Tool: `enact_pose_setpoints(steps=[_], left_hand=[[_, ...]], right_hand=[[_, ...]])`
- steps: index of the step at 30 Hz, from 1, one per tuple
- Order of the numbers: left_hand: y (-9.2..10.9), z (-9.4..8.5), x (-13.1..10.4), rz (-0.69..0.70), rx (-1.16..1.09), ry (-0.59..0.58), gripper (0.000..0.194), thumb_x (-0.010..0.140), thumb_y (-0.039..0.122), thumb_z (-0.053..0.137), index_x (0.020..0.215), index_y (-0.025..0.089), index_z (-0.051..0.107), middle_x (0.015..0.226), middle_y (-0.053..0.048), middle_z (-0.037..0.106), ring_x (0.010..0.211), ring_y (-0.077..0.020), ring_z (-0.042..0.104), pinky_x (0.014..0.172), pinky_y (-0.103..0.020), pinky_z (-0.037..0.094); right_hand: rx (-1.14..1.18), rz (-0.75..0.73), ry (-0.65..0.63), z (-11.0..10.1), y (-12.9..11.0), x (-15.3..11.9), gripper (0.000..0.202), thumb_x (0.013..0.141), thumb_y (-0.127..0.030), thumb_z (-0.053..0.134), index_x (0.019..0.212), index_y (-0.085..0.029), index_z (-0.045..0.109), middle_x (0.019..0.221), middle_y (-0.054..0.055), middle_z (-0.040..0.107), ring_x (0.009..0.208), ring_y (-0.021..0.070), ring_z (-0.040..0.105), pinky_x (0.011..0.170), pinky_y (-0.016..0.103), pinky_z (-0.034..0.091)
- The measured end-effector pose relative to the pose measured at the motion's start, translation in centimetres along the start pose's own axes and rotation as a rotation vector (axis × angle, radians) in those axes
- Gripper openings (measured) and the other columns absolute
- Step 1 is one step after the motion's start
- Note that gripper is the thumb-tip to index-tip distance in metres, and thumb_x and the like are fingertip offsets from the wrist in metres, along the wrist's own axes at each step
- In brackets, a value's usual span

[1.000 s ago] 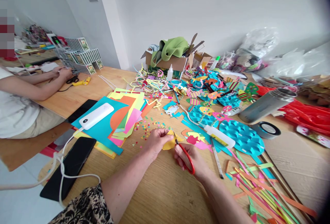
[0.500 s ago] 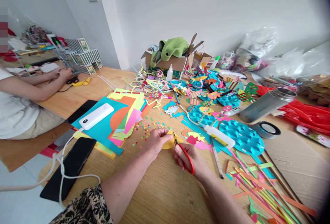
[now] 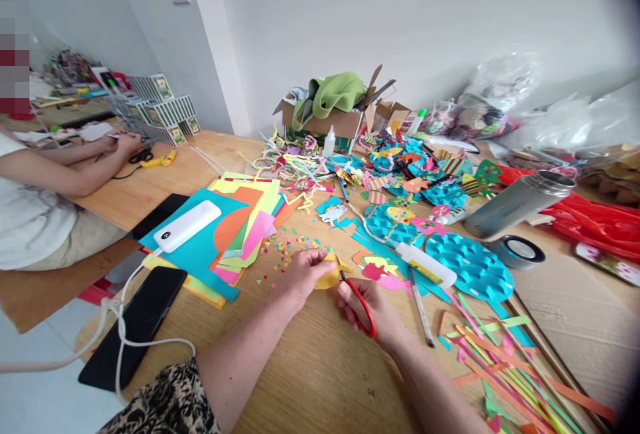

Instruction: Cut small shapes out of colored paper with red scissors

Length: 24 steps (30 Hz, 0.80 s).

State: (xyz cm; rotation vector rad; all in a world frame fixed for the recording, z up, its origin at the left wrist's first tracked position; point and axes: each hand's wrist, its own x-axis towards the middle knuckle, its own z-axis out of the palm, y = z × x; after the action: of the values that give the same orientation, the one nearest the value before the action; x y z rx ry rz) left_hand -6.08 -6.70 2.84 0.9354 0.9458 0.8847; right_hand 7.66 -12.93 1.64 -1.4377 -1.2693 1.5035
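My left hand (image 3: 306,277) pinches a small piece of yellow paper (image 3: 327,279) between thumb and fingers above the table. Red-handled scissors (image 3: 361,306) are in my right hand (image 3: 373,307), with their dark blades at the paper's right edge. Part of the blades is hidden by the paper. Small coloured paper scraps (image 3: 280,247) lie scattered just beyond my left hand. Right of the scissors are paper fish cutouts (image 3: 383,271) in red, yellow and pink, next to a white glue bottle (image 3: 430,266) and a pen (image 3: 421,307).
Coloured paper sheets (image 3: 250,221) lie at left under a white power bank (image 3: 187,226), with a black phone (image 3: 135,327) nearer. Blue painted egg trays (image 3: 470,267), a steel flask (image 3: 520,204) and paper strips (image 3: 505,361) occupy the right. Another person's arms (image 3: 85,164) rest at far left.
The yellow paper's strip at the blades has shifted slightly. Both hands stay in nearly the same place, and the other person's hands have moved a little.
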Motion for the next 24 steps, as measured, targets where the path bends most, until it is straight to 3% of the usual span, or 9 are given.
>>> enact_pose_setpoints(steps=[24], left_hand=[[0.09,-0.1,-0.05,-0.005,-0.001,-0.007,0.03,0.055,0.035,0.076,0.053,0.016,0.054,0.051,0.004,0.05,0.051,-0.0077,0.04,0.053,-0.023,0.03]], right_hand=[[0.005,0.008,0.01,0.12,-0.07,-0.05,0.057,0.074,-0.073,0.058,0.061,-0.018,0.05,0.042,-0.004,0.047,0.033,0.0073,0.04,0.037,0.02,0.025]])
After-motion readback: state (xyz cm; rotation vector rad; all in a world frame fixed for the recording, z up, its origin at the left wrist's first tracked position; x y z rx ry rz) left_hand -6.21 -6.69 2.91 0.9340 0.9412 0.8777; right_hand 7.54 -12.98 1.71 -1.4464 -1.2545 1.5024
